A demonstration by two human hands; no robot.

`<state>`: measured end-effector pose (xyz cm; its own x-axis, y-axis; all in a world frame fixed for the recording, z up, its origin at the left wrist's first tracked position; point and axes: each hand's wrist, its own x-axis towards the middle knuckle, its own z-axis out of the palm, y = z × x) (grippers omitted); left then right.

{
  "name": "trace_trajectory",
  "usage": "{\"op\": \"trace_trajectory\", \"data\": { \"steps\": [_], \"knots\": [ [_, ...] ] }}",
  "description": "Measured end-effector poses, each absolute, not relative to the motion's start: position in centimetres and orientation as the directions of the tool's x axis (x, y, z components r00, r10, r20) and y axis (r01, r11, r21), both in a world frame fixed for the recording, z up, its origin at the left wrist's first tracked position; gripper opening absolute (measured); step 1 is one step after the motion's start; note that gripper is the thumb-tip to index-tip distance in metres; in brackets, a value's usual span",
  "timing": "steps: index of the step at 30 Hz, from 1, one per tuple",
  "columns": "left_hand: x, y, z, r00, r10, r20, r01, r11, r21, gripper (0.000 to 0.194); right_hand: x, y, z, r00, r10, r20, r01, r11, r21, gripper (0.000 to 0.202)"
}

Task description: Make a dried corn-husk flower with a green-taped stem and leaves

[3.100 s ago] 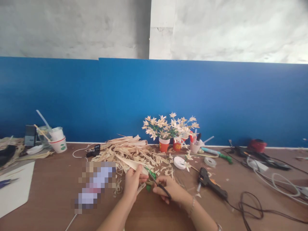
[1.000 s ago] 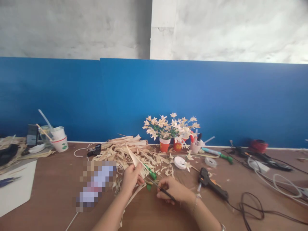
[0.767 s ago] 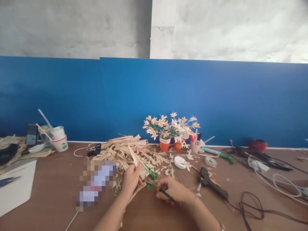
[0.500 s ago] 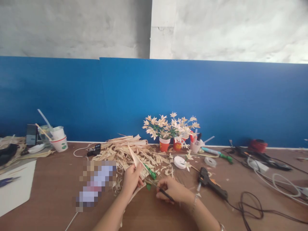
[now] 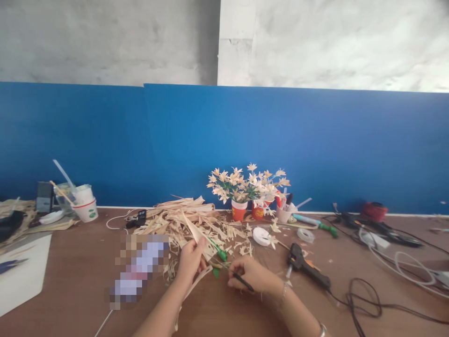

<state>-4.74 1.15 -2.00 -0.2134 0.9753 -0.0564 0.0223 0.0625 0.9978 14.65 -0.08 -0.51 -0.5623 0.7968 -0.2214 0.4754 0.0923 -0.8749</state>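
Note:
My left hand [image 5: 191, 258] is closed on a pale, pointed piece of dried husk [image 5: 194, 230], pinched between thumb and fingers and standing up at a tilt. My right hand [image 5: 247, 276] grips a slim tool with a black handle [image 5: 242, 282], its thin tip pointing left toward the husk; its exact kind is unclear. Between the hands lie a green bundle [image 5: 221, 254] and a small green leaf [image 5: 215, 272]. Behind my left hand spreads a heap of husk strips and scraps [image 5: 175, 213].
Pale flowers [image 5: 238, 180] stand in red-and-white paper cups [image 5: 239, 211] at the back. A black glue gun [image 5: 308, 267] with its cord lies right, near white tape rolls [image 5: 261, 236]. Cables [image 5: 403, 262] spread far right. A blurred-out object [image 5: 140, 269] and white paper cup [image 5: 85, 209] are left.
The husk in my left hand has tipped slightly to the left at its point. My right hand keeps its hold on the tool, almost in place.

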Motion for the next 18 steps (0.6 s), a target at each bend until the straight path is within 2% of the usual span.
{"op": "trace_trajectory", "data": {
  "steps": [8, 18],
  "knots": [
    [-5.0, 1.1, -1.5, -0.209, 0.977, -0.035, -0.117, 0.011, 0.993, 0.038, 14.8, -0.3, -0.2, -0.549, 0.815, -0.187, 0.445, 0.095, -0.89, 0.011],
    [-4.8, 1.3, -2.5, -0.226, 0.974, -0.022, -0.101, -0.001, 0.995, 0.038, 14.6, -0.2, -0.4, -0.565, 0.799, -0.208, 0.439, 0.077, -0.895, 0.012]
  ]
}}
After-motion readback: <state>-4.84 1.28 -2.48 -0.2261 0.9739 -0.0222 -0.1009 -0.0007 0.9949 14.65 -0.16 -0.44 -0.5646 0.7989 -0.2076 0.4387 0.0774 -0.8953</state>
